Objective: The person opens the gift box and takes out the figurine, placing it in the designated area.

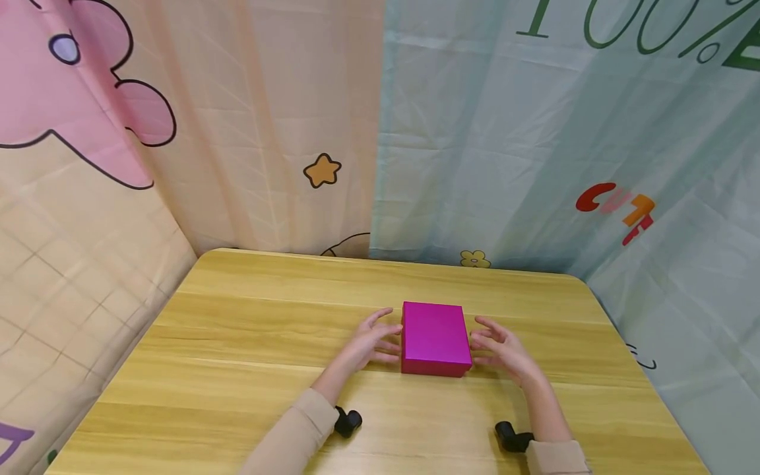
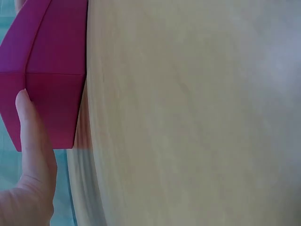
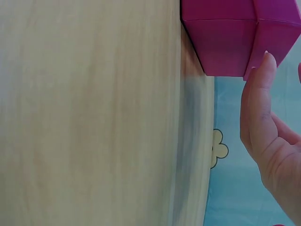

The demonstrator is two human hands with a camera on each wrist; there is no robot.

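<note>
Bright pink covers the box (image 1: 435, 336) in the head view, and it sits flat on the wooden table (image 1: 237, 369), right in between the two hands. It lies to the right of the left hand (image 1: 368, 342) and to the left of the right hand (image 1: 503, 349). Its long way seems to go from the person toward the back of the table, but the slanted look makes that hard to be sure of. Both hands are about as near as each other, one at each side. Their fingers are spread and a little bent, and neither hand holds anything. The left fingertips come right up to the box's side, so close that I can't tell if they touch. The right fingertips are just beside the other side. Getting the box evenly between both palms looks like what matters most. From the left wrist, the thumb (image 2: 32, 127) points up in front of the box's side, with its tip by the thin line that runs around it. From the right wrist, a fingertip covers a bit of the box near that same sort of line, and I can't tell if it touches.
</note>
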